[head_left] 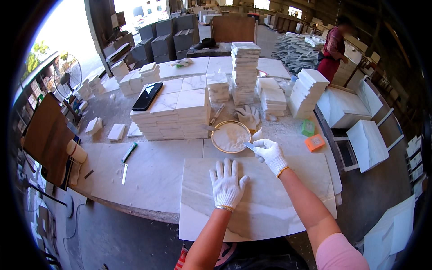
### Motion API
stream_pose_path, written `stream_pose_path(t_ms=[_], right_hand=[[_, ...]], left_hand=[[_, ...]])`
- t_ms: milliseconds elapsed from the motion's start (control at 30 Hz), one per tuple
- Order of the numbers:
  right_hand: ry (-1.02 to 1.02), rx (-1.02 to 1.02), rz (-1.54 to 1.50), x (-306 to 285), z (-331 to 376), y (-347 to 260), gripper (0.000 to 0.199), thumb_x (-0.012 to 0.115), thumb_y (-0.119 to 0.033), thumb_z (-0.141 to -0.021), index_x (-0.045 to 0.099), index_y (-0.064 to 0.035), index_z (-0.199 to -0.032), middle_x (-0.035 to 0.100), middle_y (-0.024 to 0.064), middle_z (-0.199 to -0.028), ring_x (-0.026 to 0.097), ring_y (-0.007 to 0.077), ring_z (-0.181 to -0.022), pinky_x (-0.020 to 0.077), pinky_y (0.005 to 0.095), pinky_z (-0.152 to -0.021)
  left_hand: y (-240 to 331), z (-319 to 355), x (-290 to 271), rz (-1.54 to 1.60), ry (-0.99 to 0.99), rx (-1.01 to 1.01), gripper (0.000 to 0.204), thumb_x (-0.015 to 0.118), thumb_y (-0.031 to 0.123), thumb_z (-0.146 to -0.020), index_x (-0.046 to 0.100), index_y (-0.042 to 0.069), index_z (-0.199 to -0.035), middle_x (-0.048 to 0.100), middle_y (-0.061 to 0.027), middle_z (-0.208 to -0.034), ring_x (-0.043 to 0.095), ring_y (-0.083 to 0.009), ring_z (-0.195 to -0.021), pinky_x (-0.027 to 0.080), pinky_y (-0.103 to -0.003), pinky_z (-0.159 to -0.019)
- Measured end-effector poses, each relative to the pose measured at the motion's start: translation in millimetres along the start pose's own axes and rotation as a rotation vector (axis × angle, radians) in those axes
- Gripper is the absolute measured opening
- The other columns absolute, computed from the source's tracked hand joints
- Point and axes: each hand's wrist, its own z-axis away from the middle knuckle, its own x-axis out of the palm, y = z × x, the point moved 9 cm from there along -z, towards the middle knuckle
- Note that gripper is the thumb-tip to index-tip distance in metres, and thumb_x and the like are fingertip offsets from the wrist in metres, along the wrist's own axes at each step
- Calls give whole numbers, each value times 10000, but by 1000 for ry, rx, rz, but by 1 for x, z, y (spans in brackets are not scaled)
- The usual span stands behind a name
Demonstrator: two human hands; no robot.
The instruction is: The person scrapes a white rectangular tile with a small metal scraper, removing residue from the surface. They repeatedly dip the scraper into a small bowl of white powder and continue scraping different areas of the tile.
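My left hand [228, 185], in a white knitted glove, lies flat on a grey-veined white marble slab [279, 211], fingers spread and nothing in them. My right hand [270, 156], gloved the same way, is closed around a small flat scraper [249, 145]. Its blade points left, at the right rim of a round gold-edged bowl [213, 143]. Inside the bowl is a white paste or powder [231, 136]. The glove covers the scraper's handle. Behind the bowl lies a spare white glove [247, 118].
Stacked white tiles [171, 121] carry a black phone [147, 96]; taller tile stacks [245, 74] stand behind. Left are a green-handled cutter [129, 153] and a cylindrical container [76, 151]. Green [308, 128] and orange [314, 143] boxes sit right. Another person [332, 49] stands far right.
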Motion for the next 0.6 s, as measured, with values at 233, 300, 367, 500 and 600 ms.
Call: stream_pose_path(t_ms=[233, 300, 367, 500, 600], right_hand=[[20, -1, 18, 2, -8, 0, 254, 761, -247, -888, 717, -33, -1016, 643, -8, -743, 555, 44, -596, 440, 209, -519], [14, -5, 11, 3, -11, 2, 278, 770, -266, -883, 717, -28, -1016, 642, -8, -741, 558, 45, -601, 443, 208, -522], [11, 6, 14, 6, -13, 4, 264, 763, -246, -885, 716, -20, -1014, 646, -4, -749, 562, 47, -605, 448, 209, -526], [-4, 13, 30, 11, -14, 4, 211, 727, -174, -898, 709, -7, -1027, 656, 5, -774, 575, 54, -611, 465, 221, -532], [-35, -15, -42, 11, -17, 9, 223, 713, -154, -906, 697, -3, -1069, 666, 10, -796, 590, 60, -627, 479, 233, -539]], left_hand=[[2, -2, 2, 15, -14, -8, 661, 560, 490, -930, 510, 33, -1405, 461, -204, -1480, 401, -440, -1352, 266, -589, -1106], [2, -2, 2, 14, -15, -8, 661, 561, 488, -930, 506, 35, -1408, 461, -203, -1479, 401, -441, -1352, 267, -587, -1106], [2, -2, 1, 12, -15, -6, 661, 561, 487, -930, 503, 36, -1410, 464, -203, -1477, 401, -442, -1351, 267, -585, -1107], [1, -1, 0, 7, -11, -3, 657, 562, 484, -929, 503, 36, -1406, 470, -204, -1468, 407, -443, -1345, 274, -580, -1100], [3, -1, 0, 6, 1, 5, 652, 561, 481, -929, 505, 37, -1402, 473, -204, -1464, 411, -443, -1341, 278, -578, -1095]])
